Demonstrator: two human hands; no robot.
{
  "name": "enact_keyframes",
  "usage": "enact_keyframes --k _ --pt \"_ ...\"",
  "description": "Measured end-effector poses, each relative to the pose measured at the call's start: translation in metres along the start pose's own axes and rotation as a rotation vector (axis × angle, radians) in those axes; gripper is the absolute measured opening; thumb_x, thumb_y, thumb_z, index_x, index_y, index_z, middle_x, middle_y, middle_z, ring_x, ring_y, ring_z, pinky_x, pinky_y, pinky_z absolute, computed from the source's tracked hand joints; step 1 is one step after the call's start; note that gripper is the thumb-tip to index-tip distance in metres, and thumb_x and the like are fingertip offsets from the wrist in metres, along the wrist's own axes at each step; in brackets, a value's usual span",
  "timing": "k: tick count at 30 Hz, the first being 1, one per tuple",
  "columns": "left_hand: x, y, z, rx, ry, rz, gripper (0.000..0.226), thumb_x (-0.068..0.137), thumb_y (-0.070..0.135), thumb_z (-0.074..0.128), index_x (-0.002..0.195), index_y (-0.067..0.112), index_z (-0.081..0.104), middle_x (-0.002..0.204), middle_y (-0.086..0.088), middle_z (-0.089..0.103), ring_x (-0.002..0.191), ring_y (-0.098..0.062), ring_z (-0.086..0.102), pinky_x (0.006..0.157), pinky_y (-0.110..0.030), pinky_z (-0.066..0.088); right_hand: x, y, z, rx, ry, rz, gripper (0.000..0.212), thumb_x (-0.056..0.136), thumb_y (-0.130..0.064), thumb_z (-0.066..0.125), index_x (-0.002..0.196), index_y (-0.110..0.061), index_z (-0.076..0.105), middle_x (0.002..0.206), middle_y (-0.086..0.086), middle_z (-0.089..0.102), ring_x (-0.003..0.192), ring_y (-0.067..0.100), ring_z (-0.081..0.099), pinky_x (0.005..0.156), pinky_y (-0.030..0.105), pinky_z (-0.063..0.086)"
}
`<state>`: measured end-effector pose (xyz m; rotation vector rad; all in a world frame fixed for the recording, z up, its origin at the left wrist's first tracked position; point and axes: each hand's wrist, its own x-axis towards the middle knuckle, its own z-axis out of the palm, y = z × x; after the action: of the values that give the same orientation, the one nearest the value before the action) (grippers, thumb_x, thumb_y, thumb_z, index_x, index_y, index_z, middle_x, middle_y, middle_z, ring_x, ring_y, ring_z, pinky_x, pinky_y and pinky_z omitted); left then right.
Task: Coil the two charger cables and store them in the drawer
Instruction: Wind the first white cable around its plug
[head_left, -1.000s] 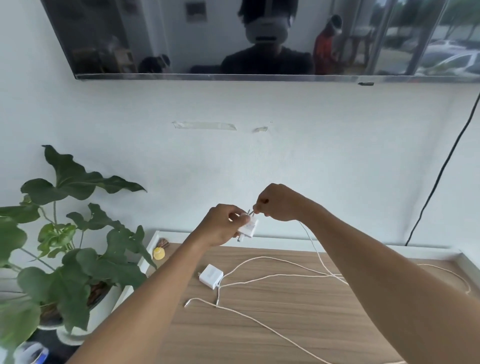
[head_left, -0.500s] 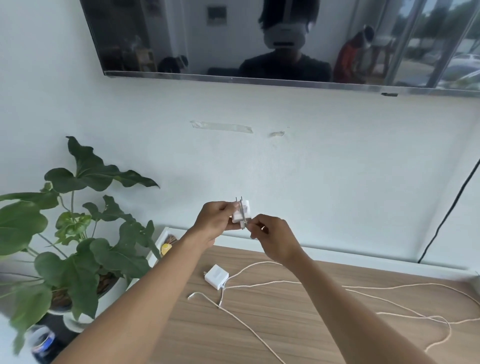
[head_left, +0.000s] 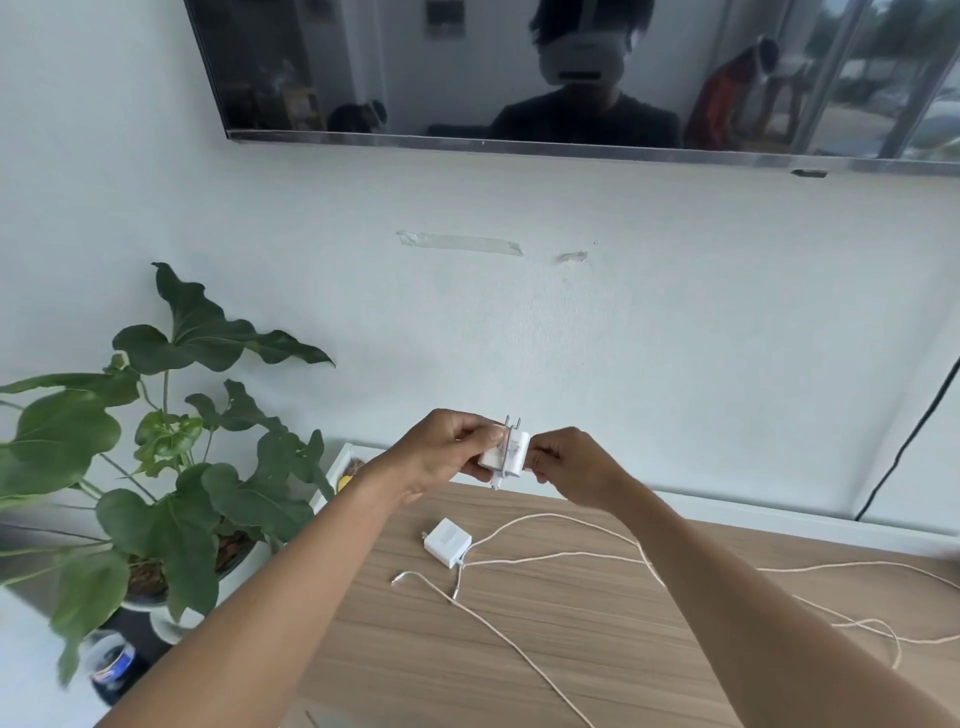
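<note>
Pinched between the left hand (head_left: 447, 447) and right hand (head_left: 569, 465), a white charger plug (head_left: 506, 452) hangs above the wooden tabletop (head_left: 571, 649), prongs up; both hands' fingers are pressed onto it. Below it on the tabletop lie a second white charger (head_left: 447, 539) and loose white cables (head_left: 571, 558)

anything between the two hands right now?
Head view: the left hand and right hand pinch a white charger plug from either side, prongs up, cable wound across it. Nothing else lies between them.
</note>
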<state>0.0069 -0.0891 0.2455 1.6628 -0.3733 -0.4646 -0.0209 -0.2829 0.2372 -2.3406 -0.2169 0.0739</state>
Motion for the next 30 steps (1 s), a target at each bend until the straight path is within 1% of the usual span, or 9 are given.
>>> enact_keyframes --k 3,5,7,9,15,22,25,27,30 --pt "-0.003 0.001 -0.005 0.110 -0.062 0.000 0.023 0.096 0.016 0.056 0.110 0.004 0.069 0.097 -0.016 0.072 0.083 -0.030 0.069 0.079 -0.036 0.059 0.013 -0.012 -0.014 -0.127 -0.100 0.032 0.039 0.091 -0.011 0.051 0.057 -0.028 0.058 0.055 -0.010 0.056 0.041 -0.003 0.045 0.047 0.014 0.034" --pt "-0.004 0.000 -0.005 0.209 -0.101 -0.015 0.024 0.096 0.019 0.057 0.111 0.006 0.070 0.099 -0.015 0.074 0.086 -0.035 0.071 0.079 -0.037 0.059 0.020 -0.019 -0.019 -0.154 -0.141 0.066 0.027 0.092 -0.013 0.052 0.073 -0.017 0.070 0.057 -0.010 0.057 0.043 -0.003 0.046 0.047 0.013 0.034" --pt "-0.003 -0.004 -0.005 0.281 -0.060 -0.041 0.023 0.095 0.023 0.060 0.108 0.009 0.071 0.098 -0.015 0.074 0.086 -0.036 0.071 0.081 -0.040 0.059 0.025 -0.025 -0.023 -0.160 -0.173 0.088 0.022 0.094 -0.018 0.054 0.086 -0.013 0.073 0.062 -0.007 0.060 0.039 -0.005 0.046 0.041 0.007 0.031" --pt "-0.002 -0.008 -0.007 0.299 -0.002 -0.056 0.021 0.092 0.029 0.063 0.103 0.013 0.072 0.096 -0.014 0.074 0.082 -0.034 0.073 0.085 -0.046 0.058 0.029 -0.030 -0.024 -0.197 -0.183 0.085 0.023 0.094 -0.020 0.054 0.088 -0.012 0.074 0.068 -0.004 0.063 0.038 -0.007 0.046 0.039 0.006 0.031" --pt "-0.002 -0.003 -0.011 0.283 0.101 -0.074 0.019 0.089 0.028 0.068 0.096 0.011 0.071 0.082 -0.007 0.070 0.067 -0.029 0.072 0.079 -0.044 0.060 0.036 -0.054 -0.025 -0.311 -0.187 0.055 0.026 0.093 -0.019 0.049 0.092 -0.014 0.075 0.075 -0.002 0.065 0.062 0.010 0.052 0.053 0.020 0.038" --pt "0.002 0.008 -0.014 -0.019 0.312 -0.114 0.018 0.087 0.019 0.071 0.087 0.001 0.069 0.086 -0.022 0.071 0.067 -0.034 0.072 0.066 -0.035 0.060 0.036 -0.074 -0.015 -0.481 0.061 -0.061 0.026 0.092 -0.019 0.045 0.089 -0.016 0.071 0.082 0.002 0.066 0.069 0.022 0.058 0.055 0.026 0.039" --pt "0.004 0.010 -0.012 -0.194 0.348 -0.176 0.009 0.088 0.004 0.063 0.085 -0.002 0.069 0.085 -0.023 0.072 0.072 -0.030 0.073 0.064 -0.033 0.060 0.029 -0.077 -0.002 -0.537 0.169 -0.075 0.026 0.094 -0.022 0.044 0.097 -0.018 0.070 0.091 0.006 0.067 0.078 0.027 0.061 0.063 0.029 0.043" --pt "0.006 0.011 -0.010 -0.285 0.361 -0.190 0.011 0.087 0.000 0.062 0.081 -0.003 0.070 0.078 -0.020 0.071 0.064 -0.025 0.072 0.060 -0.030 0.060 0.022 -0.073 0.007 -0.465 0.250 -0.074 0.026 0.095 -0.023 0.044 0.096 -0.015 0.069 0.088 0.006 0.068 0.078 0.028 0.060 0.064 0.031 0.046" --pt "0.011 0.007 -0.007 -0.445 0.420 -0.195 0.017 0.085 0.009 0.070 0.088 -0.008 0.071 0.084 -0.021 0.070 0.069 -0.027 0.071 0.062 -0.030 0.060 0.013 -0.066 0.019 -0.245 0.316 -0.081 0.027 0.096 -0.027 0.047 0.084 -0.012 0.066 0.072 0.006 0.065 0.059 0.022 0.054 0.055 0.033 0.043"
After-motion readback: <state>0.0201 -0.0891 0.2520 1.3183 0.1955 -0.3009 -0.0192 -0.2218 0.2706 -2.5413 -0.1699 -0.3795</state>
